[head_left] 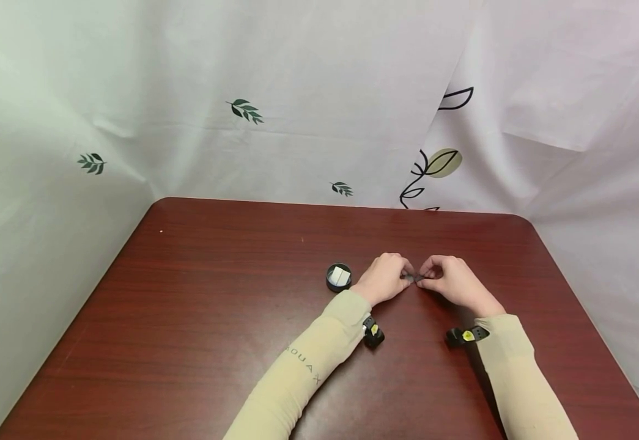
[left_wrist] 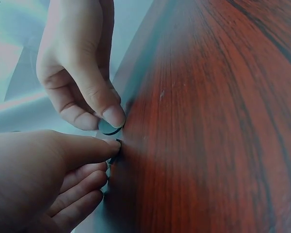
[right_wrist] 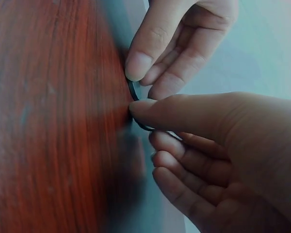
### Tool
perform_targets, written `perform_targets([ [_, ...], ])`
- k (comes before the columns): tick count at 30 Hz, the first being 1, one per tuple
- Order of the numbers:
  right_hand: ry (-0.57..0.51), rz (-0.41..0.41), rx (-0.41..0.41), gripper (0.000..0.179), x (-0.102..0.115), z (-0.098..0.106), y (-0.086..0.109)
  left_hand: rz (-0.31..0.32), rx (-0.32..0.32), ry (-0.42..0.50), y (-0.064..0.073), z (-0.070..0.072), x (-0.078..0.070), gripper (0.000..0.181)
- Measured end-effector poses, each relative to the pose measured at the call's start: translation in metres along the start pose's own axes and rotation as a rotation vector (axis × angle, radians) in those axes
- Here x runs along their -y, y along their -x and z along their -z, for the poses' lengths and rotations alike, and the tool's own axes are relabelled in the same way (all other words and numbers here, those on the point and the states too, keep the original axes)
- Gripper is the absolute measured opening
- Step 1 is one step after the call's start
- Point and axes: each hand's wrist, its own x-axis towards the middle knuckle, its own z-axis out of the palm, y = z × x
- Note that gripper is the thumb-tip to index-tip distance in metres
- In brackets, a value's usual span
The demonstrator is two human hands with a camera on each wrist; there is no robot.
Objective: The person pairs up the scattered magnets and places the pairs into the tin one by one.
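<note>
My left hand (head_left: 382,278) pinches a small, thin dark piece (left_wrist: 116,148) between thumb and fingers, low over the table. Facing it, my right hand (head_left: 452,282) pinches a small dark piece with a rounded edge (left_wrist: 109,128) in the same way. In the head view the fingertips of both hands nearly meet around these pieces. The right wrist view shows the dark edge (right_wrist: 133,90) at the left thumb and a curved dark rim (right_wrist: 144,126) below the right thumb. Fingers cover much of both pieces, and I cannot tell their kind.
A small round black container (head_left: 328,285) with white rectangular pieces (head_left: 339,276) in it stands just left of my left wrist. Below is a dark red wood-grain table (head_left: 214,293). White leaf-printed cloth (head_left: 297,73) hangs behind and at both sides.
</note>
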Motion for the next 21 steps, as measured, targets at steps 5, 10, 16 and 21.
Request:
perform_targets([
  [5,-0.013,0.007,-0.005,0.015,0.0019,-0.0011,0.0004,-0.005,-0.005,-0.001,0.0002,-0.0007,0.0006,0.016],
  [10,-0.035,0.002,0.024,0.016,0.0020,-0.0031,0.0008,0.002,-0.002,0.001,0.0003,-0.0010,0.0008,0.017],
  [16,-0.050,0.003,0.044,0.019,0.0025,-0.0036,0.0008,0.011,0.004,0.007,0.0019,0.0011,0.0009,0.019],
  [21,-0.064,0.011,0.046,0.020,0.0041,-0.0029,0.0021,0.002,0.013,-0.005,0.0049,0.0043,0.0018,0.022],
])
